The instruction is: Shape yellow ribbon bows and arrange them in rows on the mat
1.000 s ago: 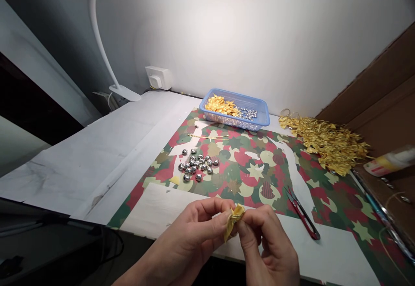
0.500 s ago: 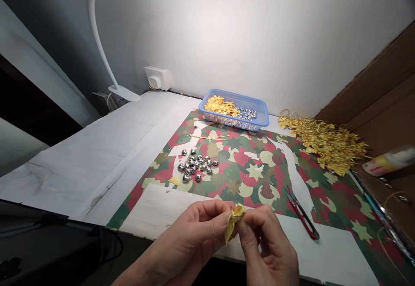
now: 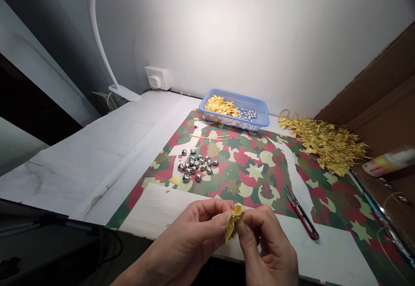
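Note:
A small gold ribbon bow (image 3: 231,225) is pinched between both hands, low in the middle of the head view. My left hand (image 3: 204,230) grips its left side with thumb and fingertips. On the right side, my right hand (image 3: 264,238) presses thumb and forefinger against the bow's gathered middle. Its lower tail points down between the hands; part of it is hidden by the fingers. Beyond my left hand lies a loose group of silver jingle bells (image 3: 196,165). Red-and-black thread snips (image 3: 302,214) rest on the table right of my right hand.
A blue basket (image 3: 264,119) at the back holds gold bows and small bells. Thin gold strips (image 3: 209,138) lie in front of it. Gold bows are heaped (image 3: 327,145) at the right, near a bottle (image 3: 387,163). A white lamp (image 3: 125,93) stands at the back left.
Almost nothing differs. Both hands keep their pinch on the bow, with only a very slight shift of the fingers.

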A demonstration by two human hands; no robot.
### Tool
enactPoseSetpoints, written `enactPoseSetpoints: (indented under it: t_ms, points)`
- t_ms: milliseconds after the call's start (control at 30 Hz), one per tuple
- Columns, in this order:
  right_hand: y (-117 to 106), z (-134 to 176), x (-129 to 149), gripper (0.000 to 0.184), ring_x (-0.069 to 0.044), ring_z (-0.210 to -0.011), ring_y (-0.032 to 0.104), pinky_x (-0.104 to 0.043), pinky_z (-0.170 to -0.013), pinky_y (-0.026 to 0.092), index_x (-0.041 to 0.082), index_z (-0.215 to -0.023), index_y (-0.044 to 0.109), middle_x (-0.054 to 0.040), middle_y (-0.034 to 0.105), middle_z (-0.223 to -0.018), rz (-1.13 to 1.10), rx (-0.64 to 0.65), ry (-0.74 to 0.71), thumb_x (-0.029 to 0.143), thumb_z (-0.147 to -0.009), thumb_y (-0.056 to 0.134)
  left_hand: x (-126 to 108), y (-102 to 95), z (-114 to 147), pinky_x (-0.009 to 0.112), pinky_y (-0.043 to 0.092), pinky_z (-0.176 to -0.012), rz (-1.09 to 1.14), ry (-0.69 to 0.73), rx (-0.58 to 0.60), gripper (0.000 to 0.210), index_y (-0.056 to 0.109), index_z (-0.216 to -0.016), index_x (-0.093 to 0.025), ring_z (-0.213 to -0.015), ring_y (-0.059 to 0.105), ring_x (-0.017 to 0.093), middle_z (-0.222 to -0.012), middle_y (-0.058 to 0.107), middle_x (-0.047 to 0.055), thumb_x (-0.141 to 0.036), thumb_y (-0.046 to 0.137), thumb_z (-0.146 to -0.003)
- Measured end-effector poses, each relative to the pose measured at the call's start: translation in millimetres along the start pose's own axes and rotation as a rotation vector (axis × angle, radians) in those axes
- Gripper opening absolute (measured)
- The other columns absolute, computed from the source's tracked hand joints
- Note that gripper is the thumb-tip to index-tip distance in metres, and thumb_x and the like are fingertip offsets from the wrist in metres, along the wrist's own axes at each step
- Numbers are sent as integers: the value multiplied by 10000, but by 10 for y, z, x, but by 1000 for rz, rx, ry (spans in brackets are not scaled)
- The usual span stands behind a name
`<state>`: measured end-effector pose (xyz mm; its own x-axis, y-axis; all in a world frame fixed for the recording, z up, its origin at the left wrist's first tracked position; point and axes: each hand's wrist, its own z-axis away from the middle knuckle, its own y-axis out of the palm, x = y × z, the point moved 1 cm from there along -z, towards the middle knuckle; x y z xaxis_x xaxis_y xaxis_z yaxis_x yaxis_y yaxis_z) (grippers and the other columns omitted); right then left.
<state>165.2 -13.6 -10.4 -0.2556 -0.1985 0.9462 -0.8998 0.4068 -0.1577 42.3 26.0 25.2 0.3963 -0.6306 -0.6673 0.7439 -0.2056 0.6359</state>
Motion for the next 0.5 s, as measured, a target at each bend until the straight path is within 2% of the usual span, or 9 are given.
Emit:
enactPoseSetpoints:
  t_ms: [333, 500]
  points:
    - [-13, -15, 5, 164, -112, -569, 433, -233, -522, 339, 241, -722, 622, 54, 478, -651, -11, 15, -25, 219, -884, 630, -1, 20, 8, 239, 430, -779, -49, 50, -42, 124, 667, -728, -160, -809, 494, 153, -783, 565, -4, -194, 702, -843]
    - [-59, -38, -42, 21, -131, -631, 618, -219, -574, 470, 240, -838, 702, 15, 683, -753, -6, 7, 57, 247, -829, 685, -9, -9, 5, 264, 425, -813, -253, 172, -112, 137, 660, -747, -192, -862, 533, 176, -847, 611, -3, -247, 682, -871]
